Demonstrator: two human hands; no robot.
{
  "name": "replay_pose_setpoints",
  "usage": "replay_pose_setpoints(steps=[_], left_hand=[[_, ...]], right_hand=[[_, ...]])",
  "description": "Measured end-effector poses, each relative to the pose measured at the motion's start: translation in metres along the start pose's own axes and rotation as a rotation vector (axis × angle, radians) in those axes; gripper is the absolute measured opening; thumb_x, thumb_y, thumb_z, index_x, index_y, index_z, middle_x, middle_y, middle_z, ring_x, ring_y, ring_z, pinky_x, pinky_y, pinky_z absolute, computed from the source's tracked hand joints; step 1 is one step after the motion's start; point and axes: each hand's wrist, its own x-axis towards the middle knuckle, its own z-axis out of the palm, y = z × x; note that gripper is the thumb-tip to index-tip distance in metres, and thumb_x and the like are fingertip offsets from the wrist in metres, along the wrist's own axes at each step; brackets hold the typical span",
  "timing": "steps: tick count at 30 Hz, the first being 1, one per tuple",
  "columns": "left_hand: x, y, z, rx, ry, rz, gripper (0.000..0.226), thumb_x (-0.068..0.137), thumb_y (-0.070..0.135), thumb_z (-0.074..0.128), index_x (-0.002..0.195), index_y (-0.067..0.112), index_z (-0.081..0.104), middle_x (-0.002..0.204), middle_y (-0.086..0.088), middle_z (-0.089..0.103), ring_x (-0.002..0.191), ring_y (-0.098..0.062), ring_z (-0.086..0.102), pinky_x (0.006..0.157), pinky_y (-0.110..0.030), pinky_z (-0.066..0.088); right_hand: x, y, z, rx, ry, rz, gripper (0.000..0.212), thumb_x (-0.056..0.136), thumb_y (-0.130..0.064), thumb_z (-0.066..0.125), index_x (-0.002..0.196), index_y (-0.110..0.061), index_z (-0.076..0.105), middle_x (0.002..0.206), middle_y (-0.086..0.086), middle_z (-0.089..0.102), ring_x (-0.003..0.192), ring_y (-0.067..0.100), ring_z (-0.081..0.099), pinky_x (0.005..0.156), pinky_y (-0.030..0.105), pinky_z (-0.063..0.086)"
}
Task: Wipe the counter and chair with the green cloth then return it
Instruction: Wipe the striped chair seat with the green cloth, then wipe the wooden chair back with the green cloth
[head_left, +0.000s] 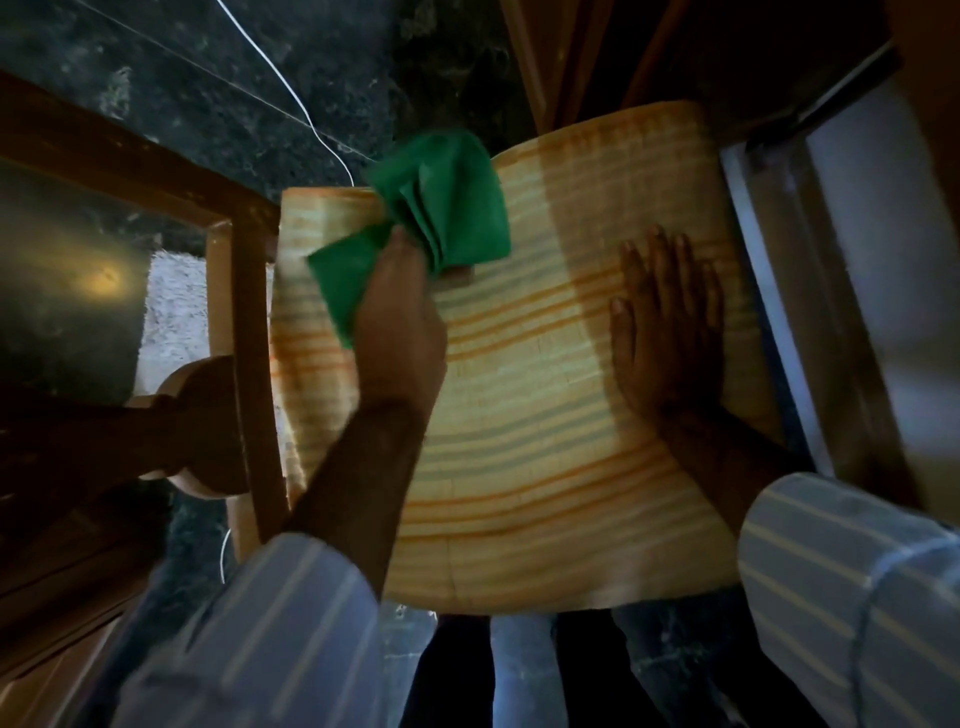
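The chair seat (524, 447) fills the middle of the view, covered in cream fabric with orange and grey stripes. My left hand (400, 317) grips the green cloth (441, 208), which is bunched and lies on the far left part of the seat, one corner hanging toward me. My right hand (665, 322) rests flat on the right side of the seat, fingers spread, holding nothing. Both forearms come out of rolled striped sleeves.
A wooden frame with a round knob (202, 426) stands close at the left of the seat. A thin white cable (306, 114) runs over the dark marbled floor (249, 78). At the right is a pale metal-edged panel (852, 270). My legs (519, 675) are below.
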Motion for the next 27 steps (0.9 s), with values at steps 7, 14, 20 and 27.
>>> replay_pose_setpoints(steps=[7, 14, 20, 27], left_hand=[[-0.115, -0.012, 0.04, 0.136, -0.44, 0.245, 0.079, 0.073, -0.003, 0.021, 0.149, 0.002, 0.042, 0.162, -0.013, 0.032, 0.153, -0.03, 0.023, 0.124, -0.046, 0.017], [-0.104, -0.005, 0.007, -0.037, -0.361, 0.18, 0.051, 0.088, 0.021, 0.049, 0.135, 0.004, 0.06, 0.151, -0.013, 0.049, 0.14, -0.031, 0.043, 0.116, -0.047, 0.034], [-0.053, -0.03, -0.02, 0.176, -0.344, -0.159, 0.064, 0.088, 0.034, 0.071, 0.142, 0.008, 0.049, 0.141, -0.014, 0.051, 0.134, -0.032, 0.045, 0.111, -0.039, 0.037], [-0.047, -0.03, -0.043, -0.103, -0.508, -0.445, 0.032, 0.081, 0.036, 0.079, 0.1, 0.013, 0.068, 0.097, -0.004, 0.067, 0.085, -0.02, 0.064, 0.071, -0.025, 0.044]], right_hand=[[-0.001, 0.002, -0.002, -0.001, 0.009, -0.009, 0.055, 0.111, -0.039, 0.029, 0.163, -0.021, 0.031, 0.172, 0.008, 0.027, 0.161, 0.028, 0.024, 0.129, 0.05, 0.02], [0.012, -0.013, -0.015, 0.168, -0.033, 0.097, 0.049, 0.103, -0.041, 0.044, 0.143, -0.017, 0.058, 0.158, 0.014, 0.05, 0.148, 0.036, 0.045, 0.12, 0.051, 0.034], [0.028, -0.057, -0.061, 0.564, -0.603, -0.168, 0.043, 0.096, -0.057, 0.057, 0.111, -0.021, 0.077, 0.106, 0.003, 0.078, 0.1, 0.023, 0.072, 0.083, 0.036, 0.054], [0.03, -0.062, -0.079, 0.283, -0.92, 0.017, 0.042, 0.072, -0.041, 0.087, 0.104, -0.014, 0.079, 0.11, 0.013, 0.076, 0.107, 0.032, 0.071, 0.075, 0.028, 0.051]])
